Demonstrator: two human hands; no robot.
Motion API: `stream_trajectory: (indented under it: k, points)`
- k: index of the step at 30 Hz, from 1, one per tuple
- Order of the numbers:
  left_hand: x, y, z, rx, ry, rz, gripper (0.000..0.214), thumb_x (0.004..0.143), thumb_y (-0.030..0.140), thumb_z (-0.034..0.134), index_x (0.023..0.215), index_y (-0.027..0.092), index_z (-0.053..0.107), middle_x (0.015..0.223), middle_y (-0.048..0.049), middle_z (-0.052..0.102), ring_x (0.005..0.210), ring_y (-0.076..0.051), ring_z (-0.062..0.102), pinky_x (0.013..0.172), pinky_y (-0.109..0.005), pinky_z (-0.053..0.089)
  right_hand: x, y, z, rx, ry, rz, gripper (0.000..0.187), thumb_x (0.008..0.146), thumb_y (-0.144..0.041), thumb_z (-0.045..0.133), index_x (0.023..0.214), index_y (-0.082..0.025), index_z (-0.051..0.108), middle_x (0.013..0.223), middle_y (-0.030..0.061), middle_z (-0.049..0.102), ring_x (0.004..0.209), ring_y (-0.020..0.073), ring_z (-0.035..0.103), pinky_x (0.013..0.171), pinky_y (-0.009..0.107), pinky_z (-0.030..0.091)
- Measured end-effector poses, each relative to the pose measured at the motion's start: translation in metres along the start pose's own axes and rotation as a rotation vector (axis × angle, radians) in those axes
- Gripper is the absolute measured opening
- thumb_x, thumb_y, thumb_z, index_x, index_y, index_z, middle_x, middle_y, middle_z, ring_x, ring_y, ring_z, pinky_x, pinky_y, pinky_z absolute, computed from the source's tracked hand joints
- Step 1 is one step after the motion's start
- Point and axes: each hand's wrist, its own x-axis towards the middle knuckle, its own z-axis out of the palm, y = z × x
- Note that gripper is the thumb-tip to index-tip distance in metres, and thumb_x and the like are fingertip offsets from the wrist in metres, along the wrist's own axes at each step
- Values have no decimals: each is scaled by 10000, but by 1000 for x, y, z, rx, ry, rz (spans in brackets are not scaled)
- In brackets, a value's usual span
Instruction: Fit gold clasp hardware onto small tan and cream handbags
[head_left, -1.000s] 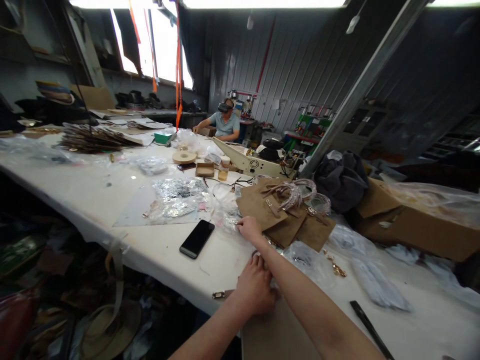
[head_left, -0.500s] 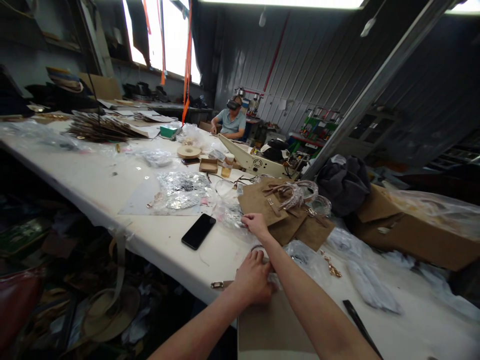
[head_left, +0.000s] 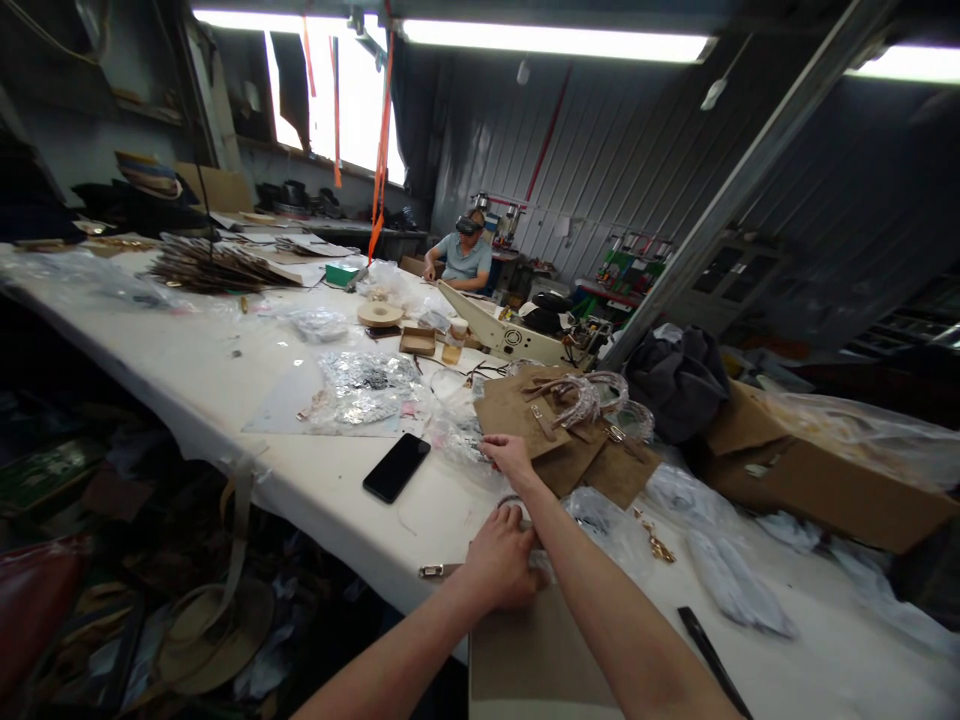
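My left hand (head_left: 501,558) is closed, its curled fingers pressing down on a strap over a brown panel (head_left: 536,660) at the table's near edge. The strap's metal buckle (head_left: 431,571) pokes out to the left of the hand, and a loop shows just beyond the knuckles. Reaching past it, my right hand (head_left: 508,462) has its fingertips pinched together at a clear plastic bag (head_left: 455,438) of small dark pieces. Whatever lies between those fingertips is too small to make out. Brown panels (head_left: 517,408) with buckled straps and wrapped handles (head_left: 592,398) lie just beyond the right hand.
A black phone (head_left: 397,467) lies left of my hands. Silvery plastic bags (head_left: 367,385), a tape roll (head_left: 379,314) and a small cardboard box (head_left: 417,341) are farther back. Gold hardware (head_left: 654,537) and a black tool (head_left: 711,655) lie right. A person (head_left: 463,255) sits beyond a cream machine (head_left: 499,335).
The camera view has tilted up slightly, so the scene sits a little lower. Both hands stay in nearly the same places, the right one still pinching at the bag.
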Motion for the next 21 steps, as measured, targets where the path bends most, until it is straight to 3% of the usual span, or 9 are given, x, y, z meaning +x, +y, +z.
stream_trajectory:
  k: [10, 14, 21]
  points:
    - [-1, 1, 0, -6, -3, -9, 516, 854, 507, 732, 1256, 185, 708, 1275, -180, 613, 1259, -383, 522, 1164, -517, 461, 3, 9, -5, -42, -13, -15, 441, 698, -390, 851, 1019, -87, 874, 727, 102, 787, 584, 187, 693, 466, 210, 453]
    - [-1, 1, 0, -11, -5, -2, 517, 852, 497, 733, 1267, 191, 706, 1258, -175, 616, 1262, -385, 526, 1165, -517, 461, 3, 10, -8, -86, -8, -76, 360, 694, -375, 848, 967, -143, 882, 833, 87, 824, 723, 222, 756, 555, 223, 527]
    - [-1, 0, 0, -6, -4, -7, 523, 849, 514, 727, 1261, 192, 713, 1273, -179, 607, 1260, -390, 526, 1154, -517, 464, 2, 11, -5, -81, -46, -96, 297, 777, -378, 784, 959, -152, 846, 796, 66, 811, 690, 238, 783, 592, 265, 595]
